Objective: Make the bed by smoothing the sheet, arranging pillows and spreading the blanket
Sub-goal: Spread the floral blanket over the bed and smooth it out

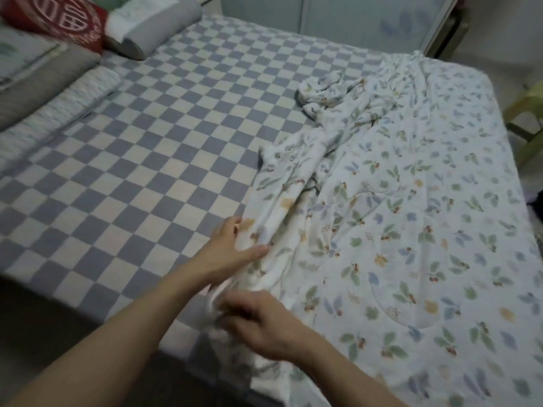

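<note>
From my remote seat, both of the person's bare hands are at the near edge of the bed, working the bunched border of a leaf-printed blanket. The left hand reaches in from the lower left, its thumb and fingers closed round a fold of the blanket's gathered edge, pinching the cloth between them. The right hand, nearer the camera and blurred, lies on the same ridge of fabric lower down, at the mattress edge; its fingers look curled into the cloth, but I cannot tell for certain how firm the grasp is. The blanket covers the right part of the bed, flat toward the right side and rumpled into a long ridge along its left border, with a twisted heap at the far end. To its left the blue-and-cream checked sheet lies bare and mostly smooth across the mattress. At the head of the bed, upper left in my view, pillows are stacked: a grey-edged pillow, a red cushion with a white pattern and a flat grey-bordered pillow beside it. A pale wardrobe door stands beyond the far side of the bed.
</note>
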`<action>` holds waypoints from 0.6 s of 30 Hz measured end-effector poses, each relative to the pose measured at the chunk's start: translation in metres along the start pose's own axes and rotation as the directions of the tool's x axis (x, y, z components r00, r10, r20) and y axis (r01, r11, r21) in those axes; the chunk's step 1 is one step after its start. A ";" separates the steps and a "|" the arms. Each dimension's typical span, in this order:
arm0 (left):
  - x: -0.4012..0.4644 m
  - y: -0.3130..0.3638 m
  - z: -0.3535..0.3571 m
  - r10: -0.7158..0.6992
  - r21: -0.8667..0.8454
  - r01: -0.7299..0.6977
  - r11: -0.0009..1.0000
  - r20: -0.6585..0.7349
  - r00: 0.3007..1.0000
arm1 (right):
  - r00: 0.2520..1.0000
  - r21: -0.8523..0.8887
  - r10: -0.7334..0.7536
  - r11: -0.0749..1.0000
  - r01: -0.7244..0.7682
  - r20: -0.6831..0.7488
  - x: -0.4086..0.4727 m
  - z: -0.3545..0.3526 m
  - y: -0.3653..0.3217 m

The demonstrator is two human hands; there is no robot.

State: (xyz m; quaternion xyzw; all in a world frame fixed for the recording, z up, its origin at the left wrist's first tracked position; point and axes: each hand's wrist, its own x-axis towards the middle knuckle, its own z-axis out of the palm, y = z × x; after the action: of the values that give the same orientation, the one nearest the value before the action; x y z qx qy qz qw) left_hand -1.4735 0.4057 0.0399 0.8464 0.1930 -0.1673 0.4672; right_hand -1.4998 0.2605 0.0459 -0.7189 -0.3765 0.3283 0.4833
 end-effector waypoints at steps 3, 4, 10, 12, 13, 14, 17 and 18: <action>0.007 -0.005 -0.003 -0.006 0.349 0.002 0.937 0.010 1.000 | 0.980 0.034 0.015 0.999 -0.022 0.200 -0.002 0.019 -0.011; 0.006 -0.007 -0.007 0.021 0.394 0.003 0.919 -0.055 0.998 | 0.966 0.154 0.050 0.984 -0.091 0.252 0.001 0.019 -0.012; -0.041 -0.027 -0.047 0.338 0.451 -0.316 0.835 0.035 0.941 | 0.739 0.668 0.619 0.671 -0.321 -0.266 0.051 -0.015 0.029; -0.056 -0.037 -0.059 0.415 0.508 -0.400 0.763 0.090 0.905 | 0.657 0.708 0.699 0.614 -0.349 -0.282 0.075 -0.022 0.037; -0.063 -0.041 -0.064 0.473 0.520 -0.451 0.726 0.098 0.875 | 0.623 0.623 0.700 0.669 -0.405 -0.348 0.088 -0.020 0.039; -0.066 -0.047 -0.068 0.540 0.555 -0.509 0.658 0.124 0.832 | 0.594 0.480 0.664 0.744 -0.465 -0.454 0.098 -0.019 0.037; -0.077 -0.060 -0.080 0.634 0.656 -0.594 0.466 0.222 0.741 | 0.573 0.086 0.486 0.806 -0.585 -0.660 0.118 -0.005 0.021; -0.080 -0.071 -0.087 0.643 0.661 -0.611 0.435 0.246 0.725 | 0.579 -0.051 0.436 0.768 -0.639 -0.689 0.124 0.006 0.013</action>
State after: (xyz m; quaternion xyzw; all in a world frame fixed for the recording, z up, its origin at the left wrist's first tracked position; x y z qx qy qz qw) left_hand -1.5686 0.5007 0.0699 0.9699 -0.2038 -0.0241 0.1309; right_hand -1.4400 0.3661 0.0189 -0.9291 0.0070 0.1345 0.3444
